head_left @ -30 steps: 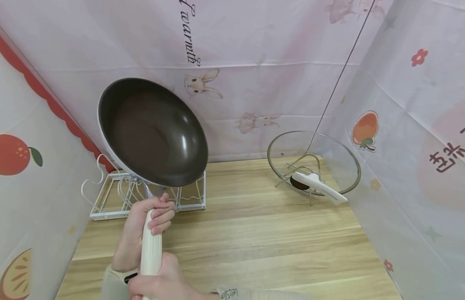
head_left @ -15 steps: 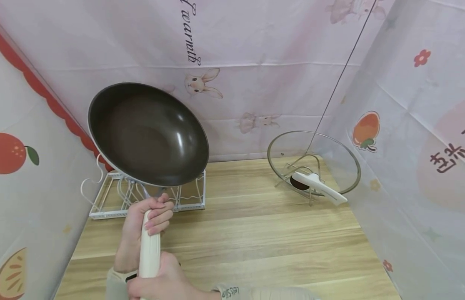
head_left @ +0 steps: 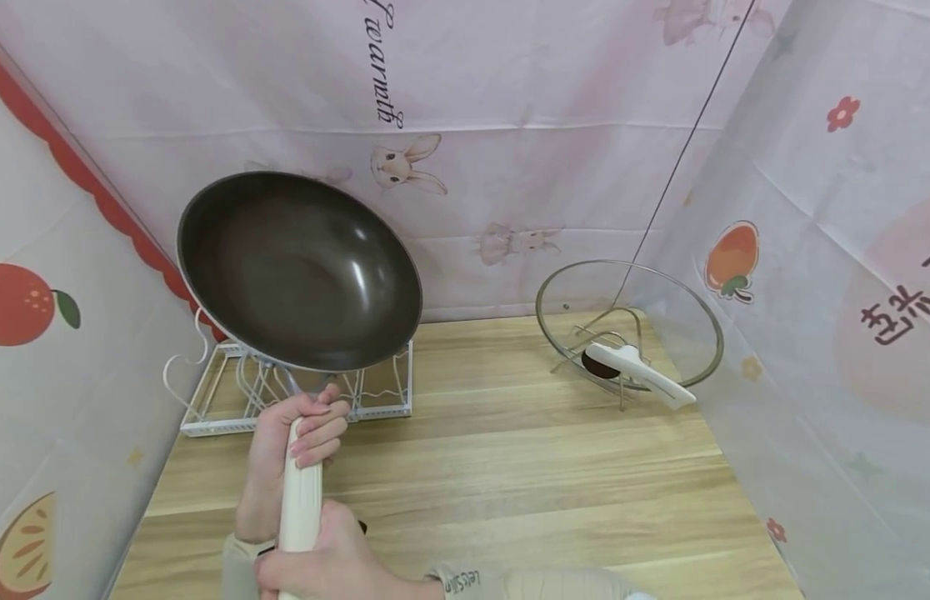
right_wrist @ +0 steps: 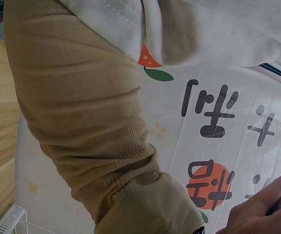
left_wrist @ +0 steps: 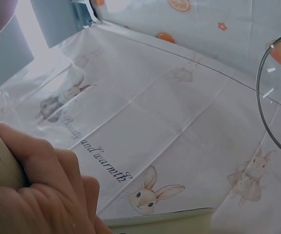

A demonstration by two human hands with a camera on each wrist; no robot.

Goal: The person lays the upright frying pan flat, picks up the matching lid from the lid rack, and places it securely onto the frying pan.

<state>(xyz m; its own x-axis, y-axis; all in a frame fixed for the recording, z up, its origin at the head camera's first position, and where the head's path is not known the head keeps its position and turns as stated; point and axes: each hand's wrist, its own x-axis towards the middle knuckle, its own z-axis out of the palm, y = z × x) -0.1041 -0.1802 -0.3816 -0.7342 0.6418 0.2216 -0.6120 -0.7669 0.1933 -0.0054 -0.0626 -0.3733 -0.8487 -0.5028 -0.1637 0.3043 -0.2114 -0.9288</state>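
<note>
A deep frying pan (head_left: 300, 275) with a dark inside faces up and toward me, tilted, at the left in the head view. Its cream handle (head_left: 301, 508) runs down toward me. My left hand (head_left: 296, 442) grips the handle close to the pan. Nearer to me, my right hand (head_left: 337, 558) grips the handle's end. Behind and below the pan stands a white wire rack (head_left: 382, 412); the pan's lower rim overlaps it in this view. In the left wrist view, the left hand (left_wrist: 43, 180) curls round the handle. The right hand (right_wrist: 262, 209) shows only partly in the right wrist view.
At the back right, a glass lid (head_left: 667, 308) with a white handle leans in a small wire stand (head_left: 622, 392). All this is on a wood-grain tabletop (head_left: 510, 483). Printed sheets (head_left: 495, 183) wall in the back and both sides.
The pan's far rim has come down a little, and its body first shifted slightly left. Both hands keep their grip on the handle. The lid and its stand have stayed put.
</note>
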